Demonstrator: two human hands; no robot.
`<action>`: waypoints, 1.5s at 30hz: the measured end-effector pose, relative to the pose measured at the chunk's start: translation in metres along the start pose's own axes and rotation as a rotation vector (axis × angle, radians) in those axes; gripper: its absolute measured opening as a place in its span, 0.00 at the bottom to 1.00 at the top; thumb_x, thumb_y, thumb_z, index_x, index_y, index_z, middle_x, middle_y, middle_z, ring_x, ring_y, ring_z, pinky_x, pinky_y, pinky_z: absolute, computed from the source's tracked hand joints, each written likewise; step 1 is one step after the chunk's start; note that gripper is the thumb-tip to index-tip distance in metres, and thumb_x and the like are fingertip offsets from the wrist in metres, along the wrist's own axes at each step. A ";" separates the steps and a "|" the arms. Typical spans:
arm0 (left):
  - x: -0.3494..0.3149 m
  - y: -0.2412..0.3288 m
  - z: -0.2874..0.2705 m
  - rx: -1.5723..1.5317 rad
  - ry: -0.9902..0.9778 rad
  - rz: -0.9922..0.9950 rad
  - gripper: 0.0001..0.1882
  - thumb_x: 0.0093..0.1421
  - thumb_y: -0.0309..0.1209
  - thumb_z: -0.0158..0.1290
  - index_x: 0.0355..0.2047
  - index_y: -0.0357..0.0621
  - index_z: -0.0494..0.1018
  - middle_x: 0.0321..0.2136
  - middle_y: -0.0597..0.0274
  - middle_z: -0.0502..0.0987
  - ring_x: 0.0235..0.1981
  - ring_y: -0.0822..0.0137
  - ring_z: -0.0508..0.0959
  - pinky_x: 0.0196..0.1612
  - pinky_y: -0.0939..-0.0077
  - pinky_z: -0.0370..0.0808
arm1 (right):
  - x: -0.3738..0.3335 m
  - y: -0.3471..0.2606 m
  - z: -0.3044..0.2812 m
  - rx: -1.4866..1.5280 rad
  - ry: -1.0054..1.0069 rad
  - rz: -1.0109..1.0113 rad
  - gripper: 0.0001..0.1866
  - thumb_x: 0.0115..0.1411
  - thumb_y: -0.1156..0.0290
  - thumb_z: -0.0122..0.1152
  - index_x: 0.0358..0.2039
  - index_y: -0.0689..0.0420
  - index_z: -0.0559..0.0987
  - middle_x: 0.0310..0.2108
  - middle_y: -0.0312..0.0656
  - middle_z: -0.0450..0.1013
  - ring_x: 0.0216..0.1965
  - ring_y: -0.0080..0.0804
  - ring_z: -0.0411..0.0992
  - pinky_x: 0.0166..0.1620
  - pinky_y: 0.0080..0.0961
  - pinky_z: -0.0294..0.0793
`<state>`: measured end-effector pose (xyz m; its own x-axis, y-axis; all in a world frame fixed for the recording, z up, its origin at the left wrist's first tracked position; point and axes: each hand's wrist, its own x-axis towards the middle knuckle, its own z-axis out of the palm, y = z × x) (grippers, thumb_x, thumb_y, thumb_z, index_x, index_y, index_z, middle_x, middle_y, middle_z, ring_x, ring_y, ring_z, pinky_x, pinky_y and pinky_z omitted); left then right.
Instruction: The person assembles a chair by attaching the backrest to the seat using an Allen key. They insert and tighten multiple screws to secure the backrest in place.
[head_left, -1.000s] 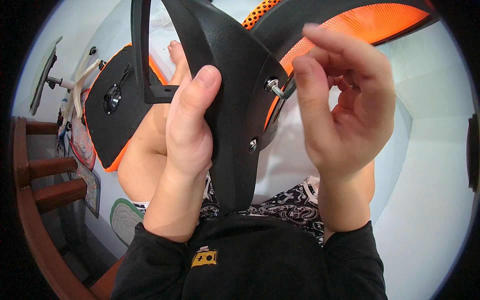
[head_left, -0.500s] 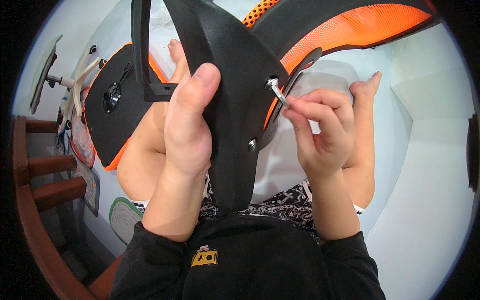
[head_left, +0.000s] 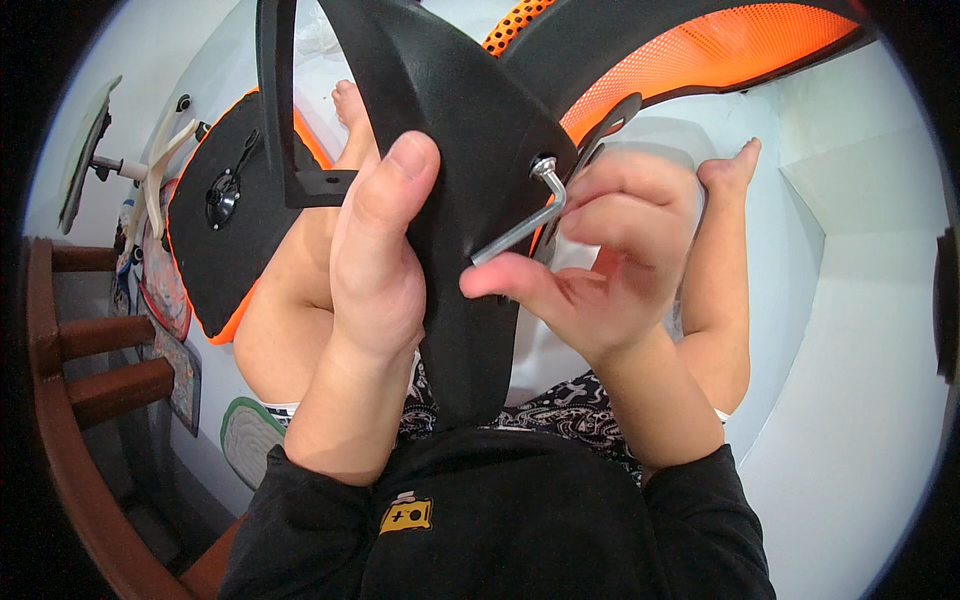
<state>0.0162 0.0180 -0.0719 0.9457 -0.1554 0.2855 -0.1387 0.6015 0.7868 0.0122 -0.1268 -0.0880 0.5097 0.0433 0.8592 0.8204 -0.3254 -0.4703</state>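
Observation:
Between my legs stands a curved black plastic chair part (head_left: 450, 180), narrowing toward my lap. My left hand (head_left: 380, 250) is wrapped around its left side, thumb up along the front; the other fingers are hidden behind it. A silver bolt (head_left: 543, 166) sits in a hole at the part's upper right. One end of a bent hex key (head_left: 520, 236) is at the bolt's head. My right hand (head_left: 635, 260) has its thumb against the key's long-arm end and its forefinger at the bend. A black-framed chair back with orange mesh (head_left: 700, 60) extends to the upper right.
A black armrest frame (head_left: 276, 110) rises left of the plastic part. Farther left lies a black seat cushion with orange edging (head_left: 225, 270). Brown wooden rails (head_left: 115, 388) run along the left side, and a white wall (head_left: 860, 400) is on the right.
The hex key has swung so its long arm now points down-left across the plastic part. My right hand has turned with it, thumb reaching left. My left hand stays put.

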 end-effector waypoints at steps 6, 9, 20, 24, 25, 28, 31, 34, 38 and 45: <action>-0.002 0.004 -0.008 -0.244 -0.132 -0.055 0.26 0.62 0.44 0.38 0.51 0.36 0.64 0.47 0.53 0.72 0.48 0.62 0.72 0.54 0.69 0.63 | 0.025 0.006 -0.001 -0.155 -0.006 -0.272 0.17 0.46 0.68 0.68 0.36 0.58 0.74 0.29 0.37 0.69 0.27 0.21 0.66 0.30 0.12 0.63; -0.004 -0.001 0.000 -0.125 0.005 -0.010 0.26 0.62 0.44 0.38 0.51 0.36 0.64 0.48 0.53 0.71 0.49 0.62 0.71 0.54 0.68 0.63 | 0.036 0.003 -0.004 -0.177 0.044 -0.138 0.10 0.52 0.77 0.62 0.36 0.62 0.74 0.27 0.37 0.70 0.26 0.18 0.66 0.31 0.10 0.64; -0.001 0.004 0.012 -0.020 0.132 -0.054 0.28 0.59 0.41 0.42 0.55 0.37 0.57 0.47 0.54 0.70 0.47 0.65 0.71 0.51 0.73 0.66 | 0.005 0.009 -0.018 -0.188 0.128 0.118 0.06 0.49 0.78 0.62 0.30 0.60 0.76 0.27 0.37 0.70 0.25 0.19 0.67 0.38 0.21 0.64; -0.004 0.001 -0.004 -0.274 -0.009 -0.051 0.27 0.61 0.46 0.39 0.52 0.37 0.64 0.48 0.54 0.71 0.49 0.61 0.71 0.54 0.67 0.64 | 0.004 0.010 -0.017 -0.231 0.126 0.035 0.09 0.46 0.79 0.64 0.30 0.59 0.77 0.30 0.38 0.69 0.26 0.21 0.68 0.38 0.22 0.63; -0.004 0.000 -0.003 -0.250 0.003 -0.039 0.27 0.61 0.46 0.39 0.52 0.37 0.64 0.48 0.54 0.71 0.49 0.61 0.71 0.54 0.67 0.64 | 0.005 0.011 -0.017 -0.244 0.126 0.013 0.10 0.45 0.79 0.65 0.30 0.59 0.77 0.31 0.38 0.69 0.26 0.21 0.68 0.38 0.22 0.63; -0.002 -0.002 -0.001 -0.117 0.054 -0.005 0.27 0.61 0.44 0.39 0.53 0.36 0.62 0.47 0.54 0.71 0.48 0.62 0.72 0.53 0.69 0.65 | 0.004 0.013 -0.019 -0.287 0.123 -0.053 0.12 0.42 0.80 0.67 0.31 0.58 0.78 0.33 0.39 0.69 0.26 0.22 0.69 0.38 0.23 0.62; 0.000 0.003 0.012 0.033 0.184 -0.049 0.28 0.58 0.37 0.44 0.56 0.35 0.54 0.44 0.55 0.71 0.43 0.68 0.72 0.49 0.78 0.67 | 0.002 0.018 -0.021 -0.311 0.115 -0.089 0.14 0.40 0.80 0.68 0.31 0.57 0.79 0.35 0.40 0.69 0.27 0.23 0.69 0.38 0.25 0.61; -0.003 0.005 0.016 0.067 0.220 -0.050 0.28 0.58 0.37 0.44 0.56 0.35 0.55 0.44 0.56 0.71 0.44 0.69 0.72 0.50 0.78 0.66 | -0.005 0.016 -0.020 -0.217 0.050 0.033 0.15 0.38 0.81 0.70 0.30 0.57 0.79 0.34 0.42 0.70 0.26 0.24 0.70 0.27 0.15 0.70; -0.003 0.004 0.009 0.106 0.169 -0.039 0.28 0.58 0.36 0.44 0.56 0.34 0.55 0.44 0.56 0.71 0.44 0.70 0.72 0.49 0.79 0.66 | -0.023 -0.011 -0.007 -0.047 0.104 0.349 0.13 0.41 0.83 0.67 0.29 0.59 0.78 0.28 0.43 0.73 0.27 0.26 0.72 0.29 0.19 0.72; -0.004 0.001 0.012 0.028 0.227 -0.054 0.28 0.58 0.35 0.44 0.56 0.34 0.55 0.45 0.57 0.71 0.44 0.70 0.71 0.49 0.78 0.66 | -0.028 -0.016 -0.005 -0.002 0.003 0.215 0.16 0.38 0.86 0.61 0.31 0.59 0.78 0.27 0.42 0.74 0.26 0.32 0.73 0.29 0.22 0.71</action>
<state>0.0090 0.0100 -0.0662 0.9934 -0.0050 0.1146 -0.0909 0.5749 0.8131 -0.0168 -0.1276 -0.1034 0.6724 -0.0302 0.7396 0.6920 -0.3290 -0.6426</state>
